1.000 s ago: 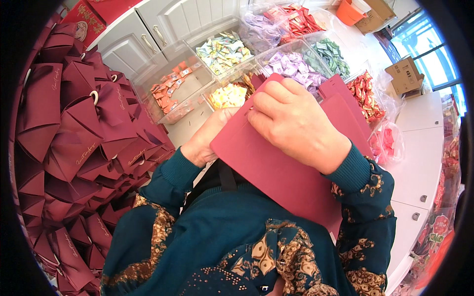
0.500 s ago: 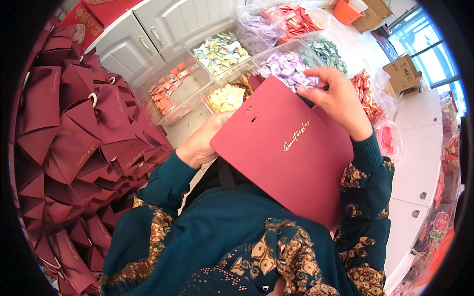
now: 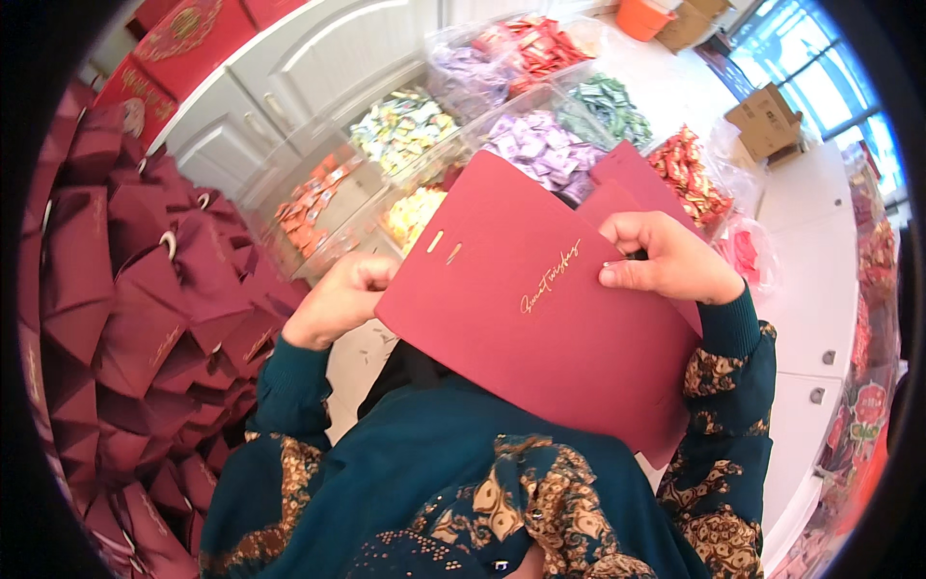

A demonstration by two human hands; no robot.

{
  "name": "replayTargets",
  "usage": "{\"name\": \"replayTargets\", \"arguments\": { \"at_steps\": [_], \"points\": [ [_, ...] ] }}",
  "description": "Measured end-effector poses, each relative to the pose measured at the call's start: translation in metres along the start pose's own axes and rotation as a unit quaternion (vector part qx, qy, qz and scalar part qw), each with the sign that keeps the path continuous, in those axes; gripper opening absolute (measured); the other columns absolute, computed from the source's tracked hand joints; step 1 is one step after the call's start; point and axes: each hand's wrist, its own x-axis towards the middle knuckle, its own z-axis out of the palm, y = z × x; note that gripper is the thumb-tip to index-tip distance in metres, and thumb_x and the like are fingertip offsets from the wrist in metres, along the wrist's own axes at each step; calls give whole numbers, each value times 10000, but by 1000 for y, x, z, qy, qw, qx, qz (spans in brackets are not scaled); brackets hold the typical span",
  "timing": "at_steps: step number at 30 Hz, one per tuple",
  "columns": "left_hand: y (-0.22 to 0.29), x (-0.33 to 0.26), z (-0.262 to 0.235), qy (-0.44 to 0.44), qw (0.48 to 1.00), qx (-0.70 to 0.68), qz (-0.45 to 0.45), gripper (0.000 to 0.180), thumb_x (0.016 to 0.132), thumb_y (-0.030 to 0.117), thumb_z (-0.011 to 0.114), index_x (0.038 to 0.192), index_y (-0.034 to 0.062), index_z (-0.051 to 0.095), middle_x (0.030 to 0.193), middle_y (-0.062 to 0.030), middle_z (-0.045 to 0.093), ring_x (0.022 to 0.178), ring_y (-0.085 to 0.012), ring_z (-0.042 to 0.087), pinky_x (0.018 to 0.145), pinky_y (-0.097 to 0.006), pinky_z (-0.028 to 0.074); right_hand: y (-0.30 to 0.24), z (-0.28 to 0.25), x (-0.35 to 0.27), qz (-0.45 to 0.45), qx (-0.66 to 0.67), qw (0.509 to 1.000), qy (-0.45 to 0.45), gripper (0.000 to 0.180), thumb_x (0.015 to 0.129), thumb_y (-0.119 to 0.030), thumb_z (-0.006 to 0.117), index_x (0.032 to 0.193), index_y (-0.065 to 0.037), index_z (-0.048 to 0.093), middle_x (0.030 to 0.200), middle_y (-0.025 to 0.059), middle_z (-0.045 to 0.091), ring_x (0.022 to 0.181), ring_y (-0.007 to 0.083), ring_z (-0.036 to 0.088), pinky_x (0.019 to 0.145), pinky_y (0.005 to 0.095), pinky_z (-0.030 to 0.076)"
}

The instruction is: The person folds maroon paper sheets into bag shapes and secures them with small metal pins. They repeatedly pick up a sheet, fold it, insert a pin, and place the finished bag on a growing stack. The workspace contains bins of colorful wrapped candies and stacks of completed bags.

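A large maroon card gift box blank with gold script and two slots near its upper left end is held slanted before my body. My left hand grips its left edge, with the fingertips tucked behind the card. On the upper right edge, my right hand pinches the sheet between thumb and curled fingers. Another maroon flap sticks up behind that hand. Purple wrapped sweets lie in a clear bin just beyond the card; yellow sweets are partly covered by its left end.
Folded maroon boxes are piled high on the left. Clear bins beyond hold orange packets, pale green sweets, dark green sweets and red sweets. A cardboard box stands at the far right above white cabinets.
The card has shifted left and lies more toward me. My right hand has come down along its edge, and a flap now shows behind it. My left hand has moved left.
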Motion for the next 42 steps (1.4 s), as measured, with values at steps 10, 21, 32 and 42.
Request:
{"name": "replayTargets", "arguments": {
  "at_steps": [10,21,32,42],
  "points": [
    [6,46,-16,195,957,178,115,100,848,61,688,808,-19,643,816,-12,629,701,-75,541,631,-221,419,-48,-162,-144,-1,-213,884,416,299,910,-169,651,1161,-7,644,945,54,707,868,92,661,758,249,520],
    [2,72,-7,236,950,144,143,183,954,171,628,904,-4,645,899,-25,641,771,-88,567,706,-228,459,199,-136,-7,-51,-601,657,452,132,802,-97,590,934,-102,581,858,77,559,833,258,630,679,362,529],
    [9,63,19,274,943,95,162,146,957,153,622,888,24,628,762,2,612,671,-59,547,596,-203,433,150,-143,-24,-1,-213,897,387,271,875,-257,662,905,12,681,803,164,683,791,265,680,712,363,520],
    [13,41,87,115,958,201,169,237,857,56,709,1077,-24,676,959,-60,622,758,-71,580,643,-209,466,51,-18,-85,2,-221,940,260,250,833,-166,696,1019,-1,677,904,177,663,846,357,645,747,402,515]
  ]
}}
